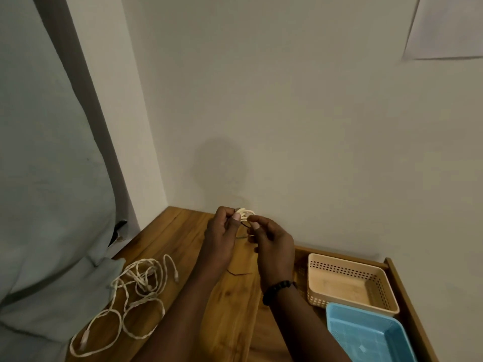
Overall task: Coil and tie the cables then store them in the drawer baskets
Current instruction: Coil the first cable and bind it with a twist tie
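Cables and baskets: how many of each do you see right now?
Coiled cable held by left hand and right hand: 1
Loose cables tangled on the table, count unclear: at least 1
Beige basket: 1
Blue basket: 1
Total: at least 4

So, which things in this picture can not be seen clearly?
- Coiled cable, head view: mostly hidden by the left hand and right hand; the tie's state is too small to tell.
- Blue basket: cut off by the bottom edge.
- Beige basket: near corner covered by the blue one.
- Loose cable: plug types too small.
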